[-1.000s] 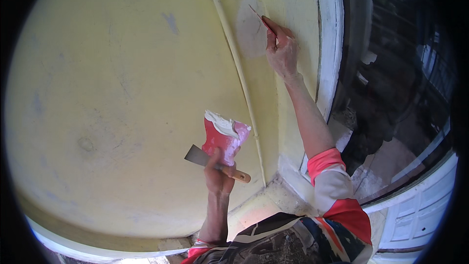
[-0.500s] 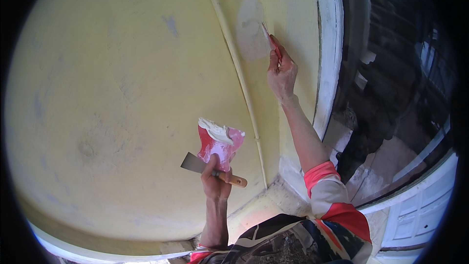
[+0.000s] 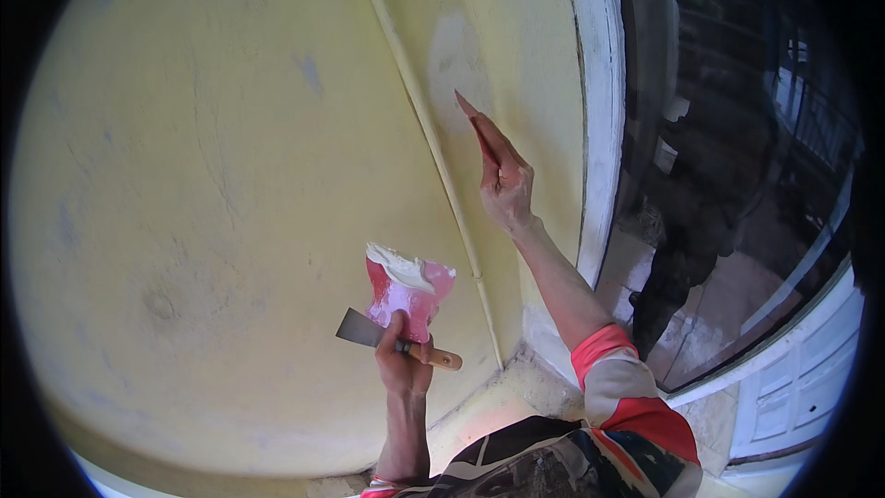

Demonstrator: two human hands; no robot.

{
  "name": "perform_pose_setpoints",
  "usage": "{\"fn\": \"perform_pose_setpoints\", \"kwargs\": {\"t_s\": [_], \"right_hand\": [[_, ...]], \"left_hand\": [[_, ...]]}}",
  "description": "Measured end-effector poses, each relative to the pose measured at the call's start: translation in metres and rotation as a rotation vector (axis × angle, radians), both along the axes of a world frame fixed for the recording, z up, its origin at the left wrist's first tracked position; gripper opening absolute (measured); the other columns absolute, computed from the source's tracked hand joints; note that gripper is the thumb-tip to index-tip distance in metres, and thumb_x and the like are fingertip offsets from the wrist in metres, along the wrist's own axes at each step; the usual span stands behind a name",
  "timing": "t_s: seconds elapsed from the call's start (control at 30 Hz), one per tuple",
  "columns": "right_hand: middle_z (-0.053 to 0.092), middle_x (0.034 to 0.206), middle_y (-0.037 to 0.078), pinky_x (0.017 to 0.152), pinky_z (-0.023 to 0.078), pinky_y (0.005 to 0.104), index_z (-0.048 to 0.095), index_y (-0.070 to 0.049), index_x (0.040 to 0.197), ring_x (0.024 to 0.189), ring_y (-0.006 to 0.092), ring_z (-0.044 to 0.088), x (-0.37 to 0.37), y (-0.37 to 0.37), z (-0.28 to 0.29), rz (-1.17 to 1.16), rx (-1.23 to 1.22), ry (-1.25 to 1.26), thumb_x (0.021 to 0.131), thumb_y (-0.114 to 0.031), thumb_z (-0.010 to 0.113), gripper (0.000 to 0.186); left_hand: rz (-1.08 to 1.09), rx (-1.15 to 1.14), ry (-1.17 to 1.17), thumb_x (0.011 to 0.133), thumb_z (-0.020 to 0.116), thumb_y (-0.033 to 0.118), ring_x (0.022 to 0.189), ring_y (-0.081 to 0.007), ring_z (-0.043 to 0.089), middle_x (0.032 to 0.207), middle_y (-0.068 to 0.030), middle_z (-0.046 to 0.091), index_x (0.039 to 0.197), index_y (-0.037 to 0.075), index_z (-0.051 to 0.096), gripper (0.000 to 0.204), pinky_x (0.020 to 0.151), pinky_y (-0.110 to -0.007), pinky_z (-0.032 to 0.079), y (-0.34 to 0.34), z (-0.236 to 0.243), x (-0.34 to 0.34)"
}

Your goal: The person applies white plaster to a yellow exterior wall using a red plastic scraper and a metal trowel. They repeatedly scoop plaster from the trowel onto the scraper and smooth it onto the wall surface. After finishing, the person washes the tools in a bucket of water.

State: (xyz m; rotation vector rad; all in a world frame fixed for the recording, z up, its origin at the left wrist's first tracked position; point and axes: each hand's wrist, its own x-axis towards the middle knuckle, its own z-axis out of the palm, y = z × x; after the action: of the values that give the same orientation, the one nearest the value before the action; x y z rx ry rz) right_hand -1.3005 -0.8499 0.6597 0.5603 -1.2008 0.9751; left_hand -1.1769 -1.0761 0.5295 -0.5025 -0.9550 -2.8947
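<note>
Right hand (image 3: 505, 186) has dropped lower on the yellow wall (image 3: 230, 175), its red scraper (image 3: 477, 127) now at the pale filler patch's (image 3: 454, 65) lower edge; pass looks finished. Arm extended, fingers clamped on scraper. Left hand (image 3: 401, 360), raised, grips putty knife (image 3: 392, 339) and pink putty-loaded board (image 3: 406, 290).

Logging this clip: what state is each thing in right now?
Left hand: shut on the putty knife and the red scraper.
Red scraper: loaded with white filler.
Right hand: raised, pressing a red spreader to the wall.
Filler patch: pale, smoothed.
</note>
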Motion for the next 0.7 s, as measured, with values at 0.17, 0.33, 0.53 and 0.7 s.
{"fn": "perform_pose_setpoints", "kwargs": {"t_s": [0.17, 0.33, 0.53, 0.7], "right_hand": [[0.069, 0.111, 0.02, 0.081, 0.054, 0.0376, 0.059, -0.008, 0.133, 0.096, 0.034, 0.07, -0.022, 0.022, 0.067, -0.227, -0.125, -0.301, 0.095, -0.001, 0.05, 0.04], [0.071, 0.103, 0.019, 0.076, 0.054, 0.0393, 0.062, -0.01, 0.128, 0.085, 0.035, 0.07, -0.012, -0.018, 0.054, -0.133, -0.108, -0.228, 0.095, -0.004, 0.052, 0.035], [0.073, 0.104, 0.01, 0.082, 0.053, 0.0309, 0.064, -0.001, 0.12, 0.09, 0.0183, 0.07, 0.001, 0.012, -0.023, 0.135, -0.151, -0.177, 0.097, -0.007, 0.057, 0.025], [0.07, 0.099, 0.007, 0.081, 0.053, 0.0301, 0.066, 0.001, 0.106, 0.088, 0.0158, 0.067, 0.103, 0.032, -0.056, 0.889, -0.448, -0.517, 0.088, -0.001, 0.065, 0.018]], "left_hand": [[0.027, -0.034, 0.033, 0.1, 0.051, 0.018, 0.098, -0.0265, 0.068, 0.108, -0.0126, 0.067, 0.129, 0.002, 0.046, 0.033, 0.036, -0.023, 0.043, 0.004, 0.001, 0.001], [0.075, -0.048, 0.038, 0.1, 0.051, 0.017, 0.098, -0.0268, 0.068, 0.106, -0.0118, 0.067, 0.125, 0.002, 0.049, 0.029, 0.037, -0.024, 0.044, -0.002, -0.007, -0.004], [0.161, -0.079, 0.039, 0.098, 0.055, 0.017, 0.079, -0.0201, 0.066, 0.096, -0.0096, 0.066, 0.113, 0.004, 0.054, 0.02, 0.041, -0.025, 0.044, 0.019, 0.011, 0.002], [0.35, -0.2, 0.106, 0.097, 0.06, 0.018, 0.059, -0.0131, 0.055, 0.085, -0.0063, 0.062, 0.108, 0.005, 0.056, 0.017, 0.044, -0.027, 0.042, 0.005, -0.003, -0.005]]}}
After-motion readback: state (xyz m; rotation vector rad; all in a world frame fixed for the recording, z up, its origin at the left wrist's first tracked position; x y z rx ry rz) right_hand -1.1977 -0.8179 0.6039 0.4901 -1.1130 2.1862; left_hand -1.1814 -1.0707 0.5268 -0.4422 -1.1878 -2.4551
